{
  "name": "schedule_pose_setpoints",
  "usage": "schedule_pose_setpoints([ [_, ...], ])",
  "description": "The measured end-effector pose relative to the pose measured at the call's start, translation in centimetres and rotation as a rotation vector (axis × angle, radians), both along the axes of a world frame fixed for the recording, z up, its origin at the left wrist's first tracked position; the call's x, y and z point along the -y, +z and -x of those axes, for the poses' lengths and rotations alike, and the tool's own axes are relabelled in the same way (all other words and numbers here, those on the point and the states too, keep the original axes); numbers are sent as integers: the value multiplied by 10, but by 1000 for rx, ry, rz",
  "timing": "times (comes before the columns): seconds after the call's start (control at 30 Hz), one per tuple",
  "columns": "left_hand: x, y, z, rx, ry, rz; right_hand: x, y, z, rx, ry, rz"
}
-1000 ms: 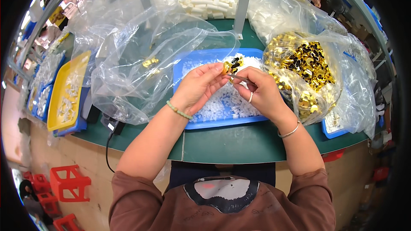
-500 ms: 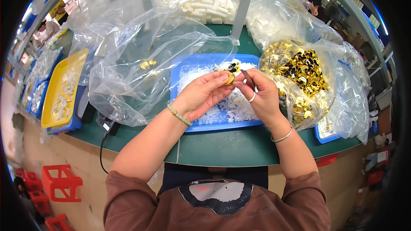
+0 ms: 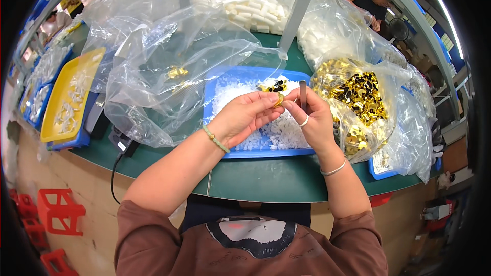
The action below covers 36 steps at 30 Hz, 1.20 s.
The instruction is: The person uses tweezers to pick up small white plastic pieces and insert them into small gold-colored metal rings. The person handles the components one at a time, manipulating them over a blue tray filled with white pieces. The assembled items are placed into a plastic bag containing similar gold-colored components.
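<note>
Over the blue tray [image 3: 240,154], my left hand [image 3: 244,116] pinches a small shiny gold piece [image 3: 279,101] between thumb and fingers. My right hand [image 3: 313,116] meets it there, its fingertips at the same piece. A dark, narrow, flat tool like tweezers [image 3: 303,93] sticks up from my right hand's grip; its lower end is hidden by the fingers. Small white plastic parts [image 3: 289,130] cover much of the tray. Just beyond my fingertips, several gold pieces [image 3: 273,85] lie on those parts.
To the right stands a clear bag of gold pieces [image 3: 365,97]. A large clear plastic bag [image 3: 153,87] spreads over the green table [image 3: 266,186] on the left. A yellow tray [image 3: 66,107] sits farther left. White cylinders [image 3: 255,13] lie beyond a grey post [image 3: 300,13].
The dark tool has turned from slanted to nearly upright in my right hand. Both hands stay together over the tray, fingertips at the gold piece. The whole view has shifted slightly.
</note>
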<state>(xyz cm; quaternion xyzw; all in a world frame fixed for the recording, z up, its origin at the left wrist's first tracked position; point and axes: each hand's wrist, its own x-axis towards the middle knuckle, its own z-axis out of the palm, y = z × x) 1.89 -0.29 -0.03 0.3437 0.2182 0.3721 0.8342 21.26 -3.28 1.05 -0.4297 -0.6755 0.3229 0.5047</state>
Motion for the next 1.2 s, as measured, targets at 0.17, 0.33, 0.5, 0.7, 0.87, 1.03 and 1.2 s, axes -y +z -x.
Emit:
schedule_pose_setpoints([
  [0.17,0,3,4,-29,-23,-37,-1,3,2,-82,62,13],
  [0.33,3,5,6,-39,-30,-40,2,10,4,-112,112,173],
  [0.5,4,8,1,-25,-9,-7,5,14,-1,-140,157,206],
  [0.7,6,6,1,-59,4,-23,5,12,0,-53,116,192],
  [0.87,3,1,-1,-37,-53,5,5,11,-1,-76,114,195],
  [1.03,0,-5,0,87,-80,39,0,9,1,-156,198,91],
  [1.2,8,10,-2,112,-57,74,-2,10,-6,125,133,-136],
])
